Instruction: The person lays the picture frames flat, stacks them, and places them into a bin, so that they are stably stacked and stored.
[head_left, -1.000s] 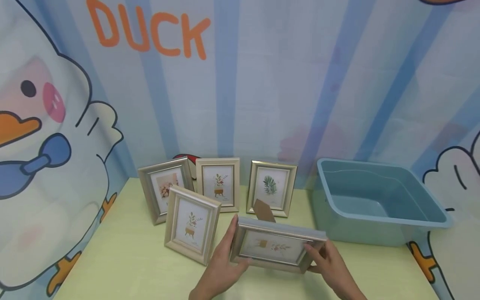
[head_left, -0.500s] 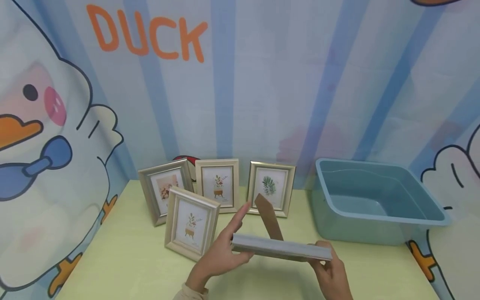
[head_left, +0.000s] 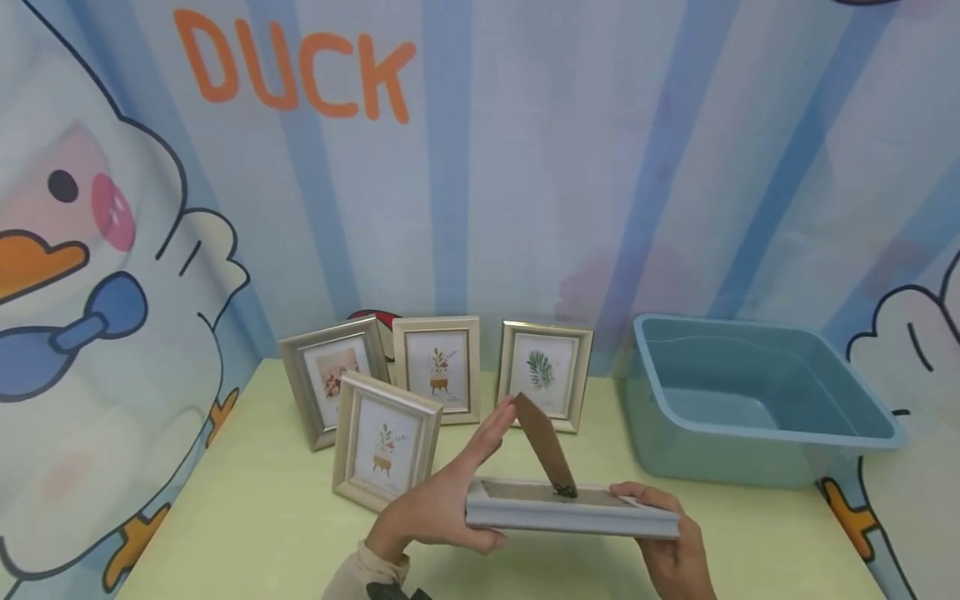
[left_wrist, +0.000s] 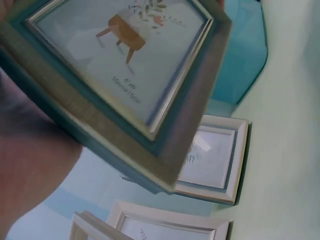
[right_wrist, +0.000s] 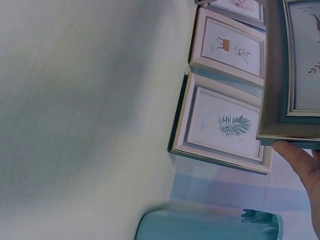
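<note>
A picture frame (head_left: 573, 518) is held nearly flat above the table, its back facing up and its brown easel leg (head_left: 543, 437) swung out. My left hand (head_left: 438, 507) holds the left end, thumb underneath, fingers stretched up with their tips at the leg's free end. At the opposite end my right hand (head_left: 670, 540) grips the frame, fingers over the back edge. The front, with a potted-plant print (left_wrist: 127, 37), shows in the left wrist view. In the right wrist view a right-hand finger (right_wrist: 295, 159) lies against the frame's edge.
Behind stand a leaf-print frame (head_left: 545, 379), a plant-print frame (head_left: 437, 371) and a photo frame (head_left: 333, 383). Another plant-print frame (head_left: 386, 442) stands closer, left of my left hand. A blue-green plastic bin (head_left: 723, 458) sits at the right on the pale yellow table (head_left: 247, 517).
The held frame has tipped from its printed front facing me to its back facing up. My left fingers have reached up to the easel leg, which stands further out.
</note>
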